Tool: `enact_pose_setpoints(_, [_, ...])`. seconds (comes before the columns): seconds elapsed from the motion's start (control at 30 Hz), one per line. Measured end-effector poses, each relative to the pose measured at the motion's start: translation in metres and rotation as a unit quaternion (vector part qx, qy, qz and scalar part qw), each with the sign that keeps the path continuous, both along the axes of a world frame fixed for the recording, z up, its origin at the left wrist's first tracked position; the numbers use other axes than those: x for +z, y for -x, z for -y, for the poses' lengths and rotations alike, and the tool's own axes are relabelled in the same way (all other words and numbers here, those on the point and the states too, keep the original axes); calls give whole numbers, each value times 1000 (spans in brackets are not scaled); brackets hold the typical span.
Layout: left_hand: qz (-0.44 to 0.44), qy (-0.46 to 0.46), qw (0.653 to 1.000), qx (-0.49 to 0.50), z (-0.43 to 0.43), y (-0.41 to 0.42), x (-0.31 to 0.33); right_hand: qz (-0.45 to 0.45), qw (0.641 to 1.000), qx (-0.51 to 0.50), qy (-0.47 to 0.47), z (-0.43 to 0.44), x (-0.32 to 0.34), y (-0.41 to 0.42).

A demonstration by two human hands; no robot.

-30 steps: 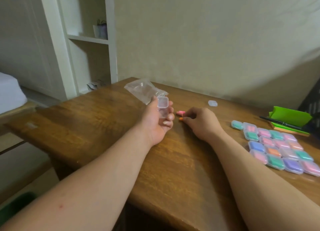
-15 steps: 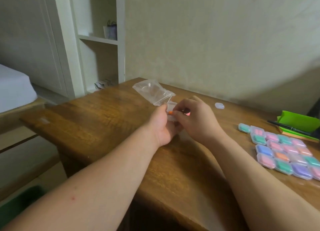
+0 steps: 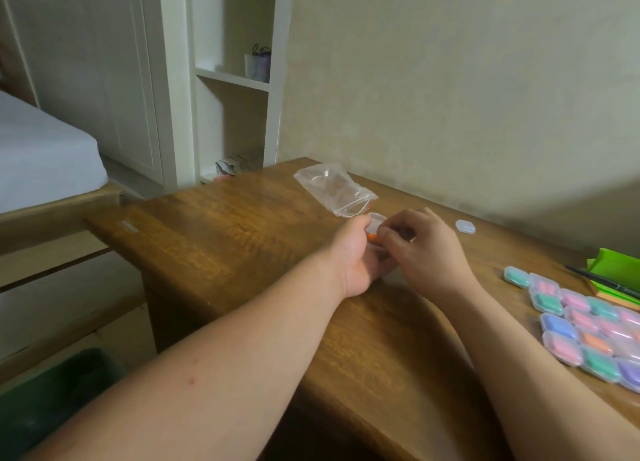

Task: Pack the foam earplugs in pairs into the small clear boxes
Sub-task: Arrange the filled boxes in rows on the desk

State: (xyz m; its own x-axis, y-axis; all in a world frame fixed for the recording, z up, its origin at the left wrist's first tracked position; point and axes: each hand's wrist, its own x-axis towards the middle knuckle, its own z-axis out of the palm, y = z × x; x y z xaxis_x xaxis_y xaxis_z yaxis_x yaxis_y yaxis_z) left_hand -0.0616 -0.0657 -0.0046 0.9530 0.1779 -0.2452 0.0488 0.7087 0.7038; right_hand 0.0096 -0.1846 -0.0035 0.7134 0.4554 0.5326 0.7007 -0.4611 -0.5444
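My left hand (image 3: 356, 256) grips a small clear box (image 3: 376, 219) over the middle of the wooden table (image 3: 242, 225); its lid stands open. My right hand (image 3: 426, 249) pinches an orange foam earplug (image 3: 372, 238) at the mouth of that box, fingers curled over it. Most of the box is hidden between the two hands. I cannot tell whether a second earplug is under my right fingers.
An empty clear zip bag (image 3: 334, 189) lies just behind my hands. One shut clear box (image 3: 465, 226) sits alone further right. Several filled boxes (image 3: 595, 332) lie in rows at the right edge, beside green paper (image 3: 616, 266) and a black pen (image 3: 602, 280).
My right hand picked the earplugs off the table and brought them left to the box in my left hand. The camera view has shifted left.
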Motion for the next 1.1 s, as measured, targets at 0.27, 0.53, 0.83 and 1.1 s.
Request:
enact_pose_setpoints(0.27, [46, 180, 979, 88, -21, -5, -5, -113, 990, -49, -68, 25, -1, -12])
enact_pose_setpoints(0.53, [53, 206, 969, 128, -32, -11, -14, -129, 989, -48, 61, 8, -11, -16])
enact_pose_setpoints(0.83, [62, 209, 967, 129, -31, -10, -14, -64, 970, -139, 190, -43, -15, -17])
enact_pose_setpoints(1.1, [48, 149, 984, 85, -24, -8, -9, -154, 982, -99, -33, -9, -10, -2])
